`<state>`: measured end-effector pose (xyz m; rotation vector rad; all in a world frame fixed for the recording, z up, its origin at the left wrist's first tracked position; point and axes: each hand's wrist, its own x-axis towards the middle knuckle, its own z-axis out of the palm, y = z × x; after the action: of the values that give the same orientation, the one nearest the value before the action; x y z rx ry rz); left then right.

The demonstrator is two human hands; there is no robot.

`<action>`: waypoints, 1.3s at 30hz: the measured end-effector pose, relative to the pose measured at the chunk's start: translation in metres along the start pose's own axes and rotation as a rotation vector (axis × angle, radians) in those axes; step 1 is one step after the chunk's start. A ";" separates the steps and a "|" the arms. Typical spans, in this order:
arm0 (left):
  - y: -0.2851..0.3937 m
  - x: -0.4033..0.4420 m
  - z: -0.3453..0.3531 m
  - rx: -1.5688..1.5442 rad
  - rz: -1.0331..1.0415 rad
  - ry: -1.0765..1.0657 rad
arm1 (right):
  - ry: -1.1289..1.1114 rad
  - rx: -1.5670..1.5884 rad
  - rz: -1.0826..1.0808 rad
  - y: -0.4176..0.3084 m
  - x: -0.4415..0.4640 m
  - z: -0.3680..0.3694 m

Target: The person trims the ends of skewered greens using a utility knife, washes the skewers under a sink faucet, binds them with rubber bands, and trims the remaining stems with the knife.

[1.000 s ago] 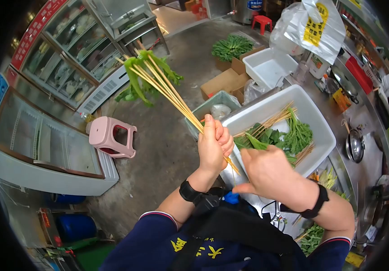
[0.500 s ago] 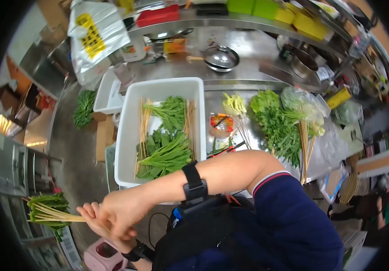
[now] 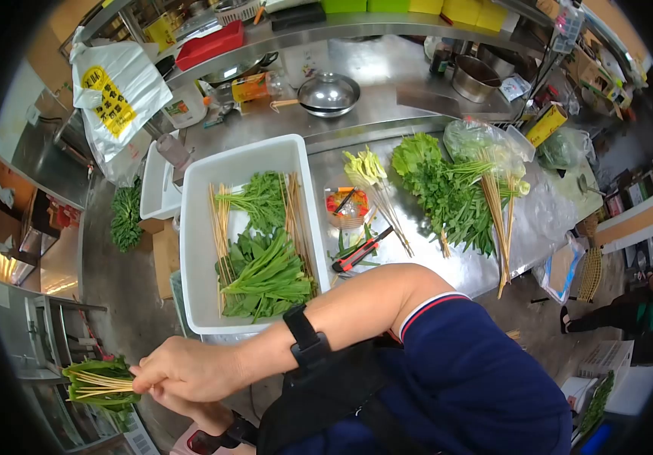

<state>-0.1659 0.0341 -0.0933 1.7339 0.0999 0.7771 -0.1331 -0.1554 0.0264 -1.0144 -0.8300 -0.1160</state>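
My right hand (image 3: 194, 368) reaches across to the lower left, its fingers closed around the gathered ends of a bundle of bamboo skewers (image 3: 106, 385). Broad green leaves (image 3: 84, 371) are threaded on the far ends of the skewers. Under the right hand lies my left hand (image 3: 203, 413), close to the same skewer ends; its fingers are mostly hidden. Above both hands, a white plastic tub (image 3: 190, 284) contains leafy green skewers (image 3: 269, 269) laid in two groups, their sticks along both sides.
On the steel counter right of the tub are a red-and-black utility knife (image 3: 360, 252), a round container (image 3: 347, 206), pale leaf skewers (image 3: 368, 168) and heaped greens (image 3: 447, 186). A lidded pan (image 3: 328, 95) stands behind. Another person (image 3: 648, 307) is at the far right.
The view has shifted, so the tub and counter items appear further left. The skewer bundle has moved slightly right and down in view, with my right hand still closed at its ends.
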 end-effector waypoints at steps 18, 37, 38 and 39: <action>0.102 0.015 0.049 -1.000 -0.515 0.152 | -0.582 -1.009 -0.340 0.027 -0.021 -0.038; 0.102 0.010 0.056 -0.603 -0.493 0.162 | -1.233 -0.918 0.300 -0.012 0.028 -0.031; 0.101 0.009 0.059 -0.593 -0.484 0.170 | -1.209 -1.075 0.237 -0.024 0.029 -0.023; 0.102 0.010 0.060 -0.585 -0.474 0.178 | -1.219 -1.072 0.232 -0.025 0.028 -0.021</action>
<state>-0.1587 -0.0438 -0.0042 1.0273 0.3545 0.5331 -0.1127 -0.1778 0.0569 -2.2589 -1.8179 0.3438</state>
